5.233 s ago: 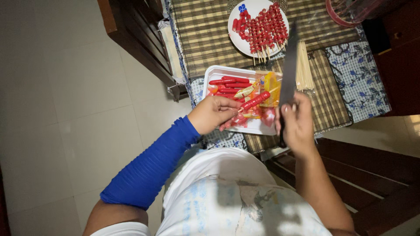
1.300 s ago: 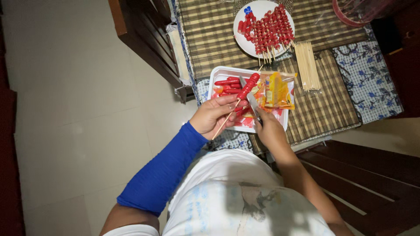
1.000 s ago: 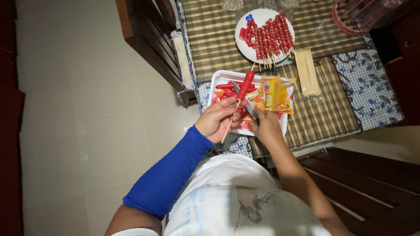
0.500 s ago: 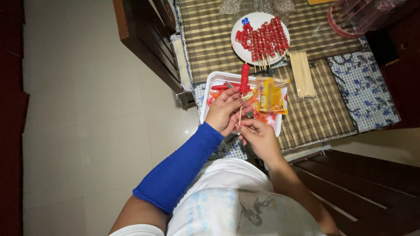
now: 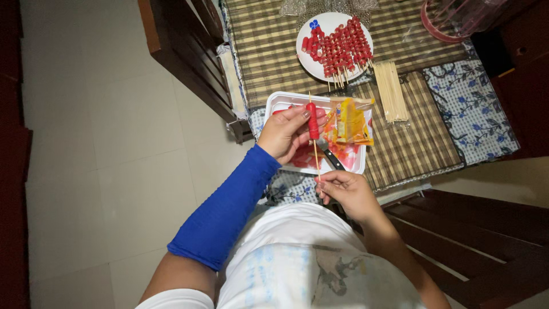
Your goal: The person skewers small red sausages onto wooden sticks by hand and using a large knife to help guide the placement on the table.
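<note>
**A:** Seen from above, a person threads a red sausage piece [image 5: 311, 113] onto a thin wooden skewer [image 5: 315, 153]; where does each hand sit?

**B:** The left hand [image 5: 287, 131], on an arm in a blue sleeve [image 5: 229, 212], closes its fingers around the sausage piece above a white tray [image 5: 280, 102]; the right hand [image 5: 346, 191] pinches the lower end of the skewer between thumb and fingertips; the stick runs upright between the two hands, its tip showing just above the meat.

**A:** What makes this step go well, by the look of it?

**B:** Likely keeping the stick in line with the length of the piece, so the point stays central and does not break out through the side; the left fingertips are best kept off the path of the tip; a steady push from the right hand, with the left sliding the meat down, seems the safer way.

**A:** And around the hands?

**B:** A yellow packet [image 5: 350, 121] lies in the tray, beside a knife [image 5: 330, 157] with a dark handle; beyond, on the checked tablecloth [image 5: 269, 51], stands a white plate [image 5: 306, 60] of finished skewers [image 5: 340, 46]; a bundle of bare sticks [image 5: 392, 91] lies just beside it.
</note>
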